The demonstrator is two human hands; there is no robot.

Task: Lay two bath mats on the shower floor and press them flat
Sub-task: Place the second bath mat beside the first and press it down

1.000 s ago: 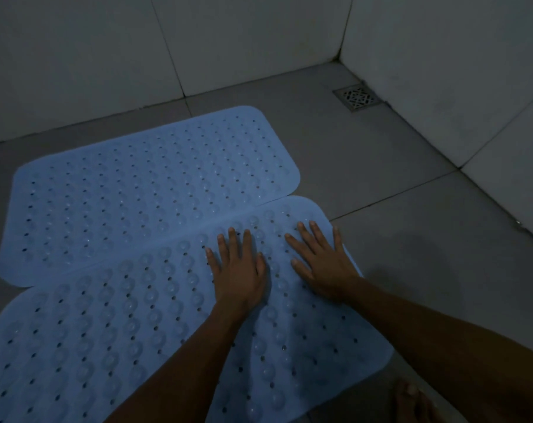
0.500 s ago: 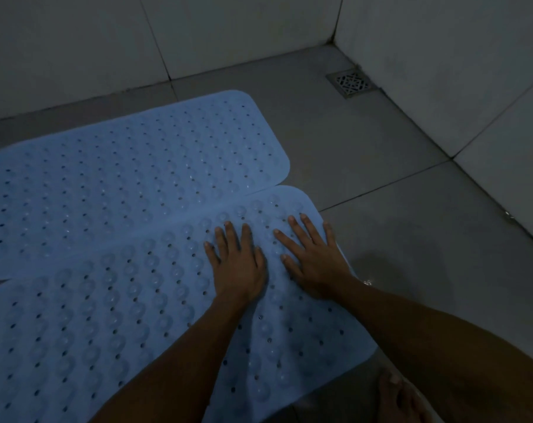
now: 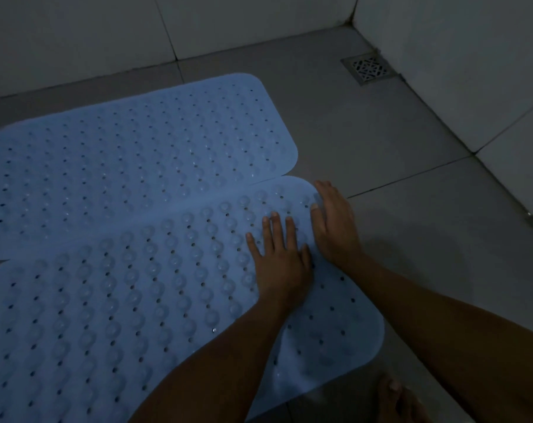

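Both grips, left hand [image 3: 282, 264] and right hand [image 3: 335, 227], flat on near mat [image 3: 106, 300].

Two light-blue studded rubber bath mats [image 3: 143, 166] [image 3: 106, 315], two bare hands [image 3: 282, 264] [image 3: 335, 227], one square metal floor drain [image 3: 369, 69], one bare foot [image 3: 396, 398].

Bare grey floor [image 3: 411, 239] lies open at the right of the frame, from the near mat [image 3: 121, 315] across to the wall [image 3: 472, 71], and a strip runs along the top between the far mat [image 3: 136, 163] and the back wall. The two walls close off the upper right corner, where the drain grate [image 3: 368, 69] sits flush. Both mats fill the left and centre. A bare foot [image 3: 396, 398] stands at the lower right, just beside the near mat's edge.
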